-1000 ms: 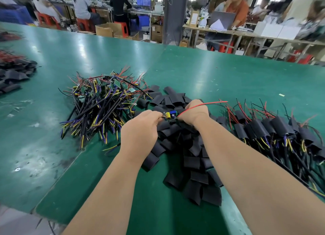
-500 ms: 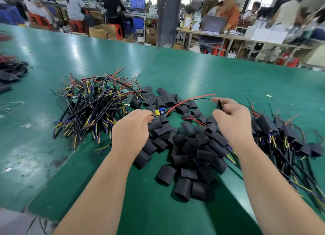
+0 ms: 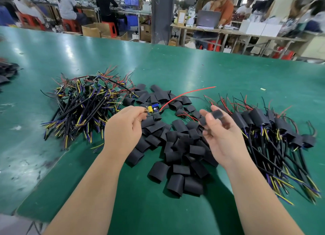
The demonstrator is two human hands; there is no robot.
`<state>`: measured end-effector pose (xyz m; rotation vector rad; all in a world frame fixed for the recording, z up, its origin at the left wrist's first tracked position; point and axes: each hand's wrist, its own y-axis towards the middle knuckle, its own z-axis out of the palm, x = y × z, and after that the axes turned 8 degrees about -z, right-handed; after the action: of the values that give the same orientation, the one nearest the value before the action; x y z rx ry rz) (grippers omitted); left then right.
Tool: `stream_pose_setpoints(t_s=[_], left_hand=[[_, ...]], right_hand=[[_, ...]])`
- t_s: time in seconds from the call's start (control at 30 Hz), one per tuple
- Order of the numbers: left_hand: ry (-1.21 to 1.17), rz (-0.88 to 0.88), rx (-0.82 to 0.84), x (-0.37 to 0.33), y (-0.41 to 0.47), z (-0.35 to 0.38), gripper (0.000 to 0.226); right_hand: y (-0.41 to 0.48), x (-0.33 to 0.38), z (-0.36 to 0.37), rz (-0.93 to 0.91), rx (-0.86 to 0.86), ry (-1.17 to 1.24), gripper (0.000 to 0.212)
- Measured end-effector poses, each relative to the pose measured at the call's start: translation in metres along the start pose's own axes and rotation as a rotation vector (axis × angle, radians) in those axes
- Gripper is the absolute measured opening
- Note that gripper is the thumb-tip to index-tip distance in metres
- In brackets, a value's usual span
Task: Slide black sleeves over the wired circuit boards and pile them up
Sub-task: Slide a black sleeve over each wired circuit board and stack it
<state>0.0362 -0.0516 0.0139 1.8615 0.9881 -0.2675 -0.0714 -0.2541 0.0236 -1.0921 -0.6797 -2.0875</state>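
Observation:
My left hand point(image 3: 123, 129) pinches a small circuit board point(image 3: 153, 110) with yellow and blue parts; its red wire point(image 3: 184, 94) arcs up to the right. My right hand point(image 3: 223, 140), blurred and palm up, holds a black sleeve point(image 3: 216, 114) at its fingertips, a short way right of the board. Under both hands lies a heap of loose black sleeves point(image 3: 179, 147). Bare wired boards point(image 3: 84, 101) are piled at the left. Sleeved boards point(image 3: 263, 122) are piled at the right.
Everything lies on a green table point(image 3: 211, 67) with a seam and worn patches at the left. More black sleeved parts point(image 3: 7, 71) sit at the far left edge. People work at benches beyond the table's far edge.
My right hand left the board's wires, moved right and turned palm up, now with a sleeve at its fingertips. My left hand lifted the board slightly, and the red wire swung free.

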Motion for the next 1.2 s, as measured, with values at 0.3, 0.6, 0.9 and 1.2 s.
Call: stream_pose_setpoints(t_s=[0.3,0.6,0.9,1.2], left_hand=[[-0.01,0.004,-0.013,-0.002,-0.002,0.002,0.016],[0.054,0.046,0.086,-0.001,-0.004,0.005,0.016],[0.14,0.093,0.16,-0.001,-0.004,0.006,0.018],[0.175,0.181,0.198,-0.011,-0.006,0.005,0.027]], right_hand=[[-0.005,0.011,0.006,0.184,-0.2,0.545,0.055],[-0.006,0.014,0.013,0.213,-0.181,0.657,0.066],[-0.003,0.018,0.008,0.192,-0.253,0.618,0.066],[-0.002,0.02,0.002,0.228,-0.34,0.538,0.051]])
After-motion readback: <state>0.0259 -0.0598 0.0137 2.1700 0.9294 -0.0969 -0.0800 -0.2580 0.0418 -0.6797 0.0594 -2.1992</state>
